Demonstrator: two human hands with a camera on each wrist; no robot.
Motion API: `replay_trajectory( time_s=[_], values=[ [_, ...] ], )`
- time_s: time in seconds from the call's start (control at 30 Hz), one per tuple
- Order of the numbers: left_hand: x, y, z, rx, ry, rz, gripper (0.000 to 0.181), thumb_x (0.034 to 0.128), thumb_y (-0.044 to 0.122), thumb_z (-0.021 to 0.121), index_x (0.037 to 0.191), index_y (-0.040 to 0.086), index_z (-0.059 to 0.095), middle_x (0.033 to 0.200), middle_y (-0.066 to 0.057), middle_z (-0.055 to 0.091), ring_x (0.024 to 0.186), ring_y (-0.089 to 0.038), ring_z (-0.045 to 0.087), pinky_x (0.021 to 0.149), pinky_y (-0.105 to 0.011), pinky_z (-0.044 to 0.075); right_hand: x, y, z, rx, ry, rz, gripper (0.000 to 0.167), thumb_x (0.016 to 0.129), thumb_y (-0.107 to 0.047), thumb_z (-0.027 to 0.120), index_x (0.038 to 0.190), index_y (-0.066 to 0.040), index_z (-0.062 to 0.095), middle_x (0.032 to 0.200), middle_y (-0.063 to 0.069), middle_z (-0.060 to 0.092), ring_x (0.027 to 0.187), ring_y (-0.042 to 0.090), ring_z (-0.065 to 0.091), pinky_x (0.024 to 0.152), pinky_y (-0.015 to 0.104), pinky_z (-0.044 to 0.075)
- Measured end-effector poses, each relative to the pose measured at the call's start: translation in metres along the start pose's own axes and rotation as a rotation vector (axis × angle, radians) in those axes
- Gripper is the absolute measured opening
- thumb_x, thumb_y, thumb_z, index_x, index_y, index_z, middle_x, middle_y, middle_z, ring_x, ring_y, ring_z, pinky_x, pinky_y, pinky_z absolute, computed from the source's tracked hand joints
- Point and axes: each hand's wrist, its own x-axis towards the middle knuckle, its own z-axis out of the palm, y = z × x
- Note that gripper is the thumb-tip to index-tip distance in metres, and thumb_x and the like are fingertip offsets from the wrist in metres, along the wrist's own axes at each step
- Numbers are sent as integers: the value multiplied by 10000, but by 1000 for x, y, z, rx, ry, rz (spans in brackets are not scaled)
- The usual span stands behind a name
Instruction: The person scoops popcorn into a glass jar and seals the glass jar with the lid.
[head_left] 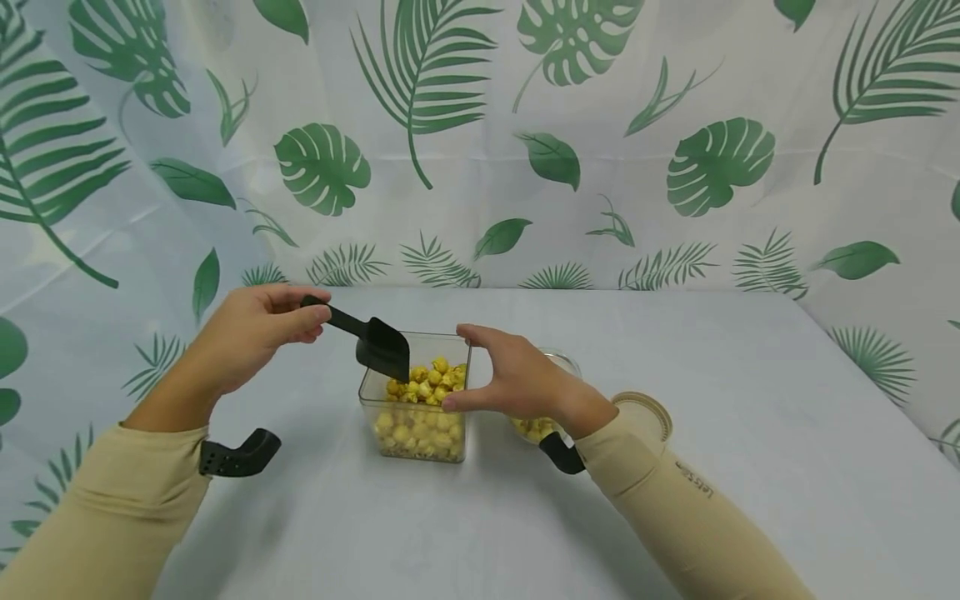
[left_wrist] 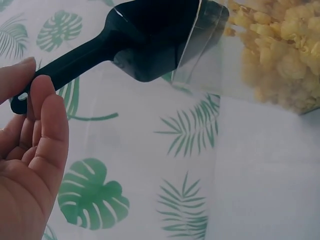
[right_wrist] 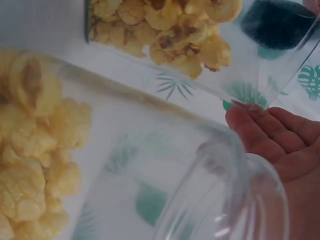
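My left hand [head_left: 258, 321] pinches the end of the handle of a black scoop [head_left: 384, 348] between thumb and fingers. The scoop's blade slants down over the left rim of a clear rectangular container [head_left: 420, 432], its tip near the yellow popcorn [head_left: 435, 382] inside. No popcorn shows on the blade in the left wrist view. On the container's right side, my right hand [head_left: 517, 375] holds the rim, thumb at the front corner and fingers at the back. The right wrist view shows its fingertips [right_wrist: 245, 120] against the clear wall.
Partly hidden behind my right hand and wrist stands a clear round jar [head_left: 558, 360] with popcorn in it. Right of it lies a round lid [head_left: 647, 412] with a beige rim, partly covered by my sleeve. A leaf-print curtain [head_left: 480, 150] hangs behind the white table [head_left: 750, 375].
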Motion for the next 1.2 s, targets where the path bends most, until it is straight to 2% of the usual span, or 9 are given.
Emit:
replay_trajectory(
  time_s=[0.13,0.37,0.53,0.7,0.83,1.0,1.2],
  values=[
    [6,9,4,118,-14,0,480,966,386,680,1331,78,630,1076,-89,697,1002,-260,650,995,-552,437,0,-2,0,-3,-8,13,1040,778,-496,842,1564,-63,316,1559,94,387,1411,267,383,1122,476,342],
    [15,23,11,253,-53,47,428,964,384,680,1283,100,670,959,-47,704,934,-233,637,829,-429,481,1,-2,1,-6,-9,21,1039,777,-487,847,1561,-57,318,1558,94,389,1410,264,384,1124,471,341],
    [22,32,22,331,-88,60,391,964,363,685,1258,106,684,959,-44,700,915,-227,635,732,-381,497,2,-1,2,5,-13,38,1046,771,-503,848,1563,-70,320,1556,84,393,1409,259,384,1122,474,344],
    [28,35,34,393,-107,90,348,953,312,708,1215,83,706,927,-49,698,846,-202,639,667,-352,484,1,-1,2,26,-20,54,1054,764,-521,846,1566,-84,319,1554,74,397,1409,254,382,1120,480,344],
    [35,34,43,439,-167,103,341,959,261,704,1227,50,699,882,-31,697,782,-188,619,640,-341,474,0,-1,2,27,-15,51,1048,764,-517,849,1565,-91,323,1553,66,400,1406,248,386,1115,479,351],
    [41,25,49,427,-253,54,349,978,229,678,1261,24,673,908,-32,721,822,-179,661,701,-353,527,-1,-2,2,34,-7,49,1055,757,-521,853,1564,-95,325,1555,65,397,1406,244,387,1110,479,358],
    [44,14,51,290,-276,13,353,988,221,667,1261,-2,659,941,-86,724,885,-240,687,787,-376,559,0,-1,2,29,-5,49,1054,757,-511,858,1565,-97,324,1557,66,395,1404,247,393,1107,483,363]
  ],
)
